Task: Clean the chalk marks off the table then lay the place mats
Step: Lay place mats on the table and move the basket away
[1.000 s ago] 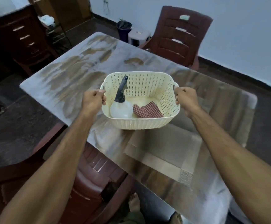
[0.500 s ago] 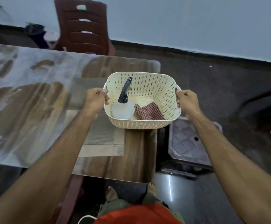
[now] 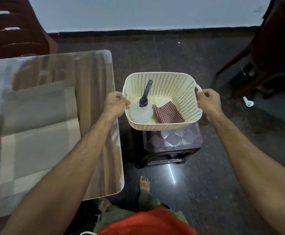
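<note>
Above stool [image 3: 172, 138]: hands grip perforated basket [image 3: 170, 85].

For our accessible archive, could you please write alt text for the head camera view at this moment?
A person's left hand and right hand grip the handles of a cream perforated basket, held above a dark stool beside the table. Inside are a spray bottle and a checked cloth; grey place mats lie on the table.

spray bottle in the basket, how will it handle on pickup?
The spray bottle leans in the cream basket, so it probably tips easily. Its translucent plastic body suggests it is light and slightly squeezable; fill level is unclear. The dark nozzle looks the easiest grip.
</note>
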{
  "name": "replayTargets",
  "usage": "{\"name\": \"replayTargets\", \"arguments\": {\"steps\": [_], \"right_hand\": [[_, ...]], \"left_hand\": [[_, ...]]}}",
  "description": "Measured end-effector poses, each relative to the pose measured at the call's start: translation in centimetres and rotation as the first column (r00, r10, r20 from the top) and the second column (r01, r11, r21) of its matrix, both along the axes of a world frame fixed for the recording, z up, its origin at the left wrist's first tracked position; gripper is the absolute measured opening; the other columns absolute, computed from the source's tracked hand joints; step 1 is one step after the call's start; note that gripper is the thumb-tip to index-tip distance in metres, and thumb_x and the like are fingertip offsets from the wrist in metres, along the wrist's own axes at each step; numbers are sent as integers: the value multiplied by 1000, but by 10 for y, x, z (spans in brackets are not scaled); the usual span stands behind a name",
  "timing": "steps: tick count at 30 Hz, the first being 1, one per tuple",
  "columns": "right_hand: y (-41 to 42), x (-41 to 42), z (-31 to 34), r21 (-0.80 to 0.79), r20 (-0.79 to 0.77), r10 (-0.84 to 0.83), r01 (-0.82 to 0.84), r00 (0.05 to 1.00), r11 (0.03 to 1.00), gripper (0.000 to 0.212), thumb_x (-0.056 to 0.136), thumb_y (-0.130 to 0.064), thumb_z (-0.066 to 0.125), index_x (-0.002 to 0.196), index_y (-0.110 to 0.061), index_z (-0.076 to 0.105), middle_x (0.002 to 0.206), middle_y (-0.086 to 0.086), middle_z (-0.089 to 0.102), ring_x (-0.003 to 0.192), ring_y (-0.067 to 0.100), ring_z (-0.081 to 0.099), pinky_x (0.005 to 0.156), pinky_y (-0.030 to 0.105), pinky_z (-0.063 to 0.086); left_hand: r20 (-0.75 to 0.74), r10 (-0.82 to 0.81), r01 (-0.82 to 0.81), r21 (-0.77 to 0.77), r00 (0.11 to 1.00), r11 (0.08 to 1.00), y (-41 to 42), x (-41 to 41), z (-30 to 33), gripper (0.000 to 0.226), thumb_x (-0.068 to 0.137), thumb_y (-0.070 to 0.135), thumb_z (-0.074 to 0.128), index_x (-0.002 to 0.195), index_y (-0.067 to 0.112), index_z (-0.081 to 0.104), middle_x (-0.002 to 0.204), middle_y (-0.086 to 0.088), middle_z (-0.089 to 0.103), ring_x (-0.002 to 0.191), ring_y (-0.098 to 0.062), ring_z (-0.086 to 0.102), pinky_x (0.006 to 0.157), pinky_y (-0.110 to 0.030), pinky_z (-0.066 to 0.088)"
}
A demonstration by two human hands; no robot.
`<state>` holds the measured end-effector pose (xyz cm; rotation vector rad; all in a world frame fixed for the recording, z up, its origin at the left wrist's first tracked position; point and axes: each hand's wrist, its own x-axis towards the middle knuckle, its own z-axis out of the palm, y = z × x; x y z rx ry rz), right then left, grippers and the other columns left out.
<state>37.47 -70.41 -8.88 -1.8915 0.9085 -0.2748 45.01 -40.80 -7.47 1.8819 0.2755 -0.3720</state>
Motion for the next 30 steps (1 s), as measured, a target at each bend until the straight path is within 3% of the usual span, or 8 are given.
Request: {"name": "replayTargets", "arguments": {"steps": [4, 7, 12, 17, 25, 28, 30], "right_hand": [[-27, -10, -45, -17, -65, -3, 1, 998, 1000, 20, 99, -21, 53, 80, -16, 54, 75, 9, 60, 56, 13, 53, 52, 30, 47], [-40, -17, -86, -35, -136, -1, -4, 991, 999, 15, 100, -22, 52, 90, -13, 58, 78, 8, 64, 59, 15, 57, 58, 33, 49], [-55, -22, -144, -20, -240, 41, -47, 970, 999, 10, 99, -18, 51, 98, -12, 58, 71, 0, 65, 62, 13, 62, 67, 36, 55], [-62, -19, -170, -32, -270, 50, -61, 962, 998, 10, 99, -11, 48, 99, -10, 58, 73, 3, 64, 60, 13, 60, 60, 29, 50], [-74, -18, -185, 0, -317, 87, -92, 944, 996, 12, 98, -7, 50, 105, -5, 59, 75, 4, 66, 59, 11, 61, 53, 20, 45], [-77, -18, -189, -15, -327, 81, -90, 942, 996, 15, 98, -7, 49, 106, -3, 60, 71, 1, 65, 58, 11, 61, 53, 22, 45], [-76, -17, -187, -19, -335, 77, -88, 939, 996, 16, 98, -9, 49, 107, -3, 61, 73, 1, 66, 59, 12, 61, 57, 30, 53]], "left_hand": [[-105, -20, 23, 27, 994, 999, -27, -1, -42, 21, 94, 2, 57, 115, 3, 60, 81, -4, 67, 91, -25, 68, 89, -40, 56], [-180, -8, 19, 63, 984, 998, -43, -7, -77, 17, 94, 3, 57, 110, 7, 61, 95, -10, 70, 98, -26, 68, 90, -40, 56], [-244, 41, -11, 120, 969, 993, -57, -17, -130, 17, 95, 5, 54, 110, 7, 61, 100, -13, 71, 85, -22, 69, 74, -30, 54], [-277, 56, -11, 159, 959, 987, -64, -22, -159, 17, 92, 3, 58, 107, 10, 62, 103, -11, 71, 92, -23, 70, 78, -34, 58], [-291, 51, -5, 156, 955, 988, -72, -19, -175, 19, 90, 2, 60, 107, 9, 63, 94, -10, 72, 77, -16, 68, 73, -32, 57], [-275, 38, 8, 164, 961, 986, -73, -19, -175, 16, 94, 4, 54, 107, 11, 62, 92, -8, 72, 82, -18, 69, 69, -29, 54], [-269, 24, 24, 172, 963, 985, -72, -18, -177, 15, 95, 5, 54, 107, 11, 62, 93, -8, 73, 82, -17, 69, 68, -27, 53]]}}
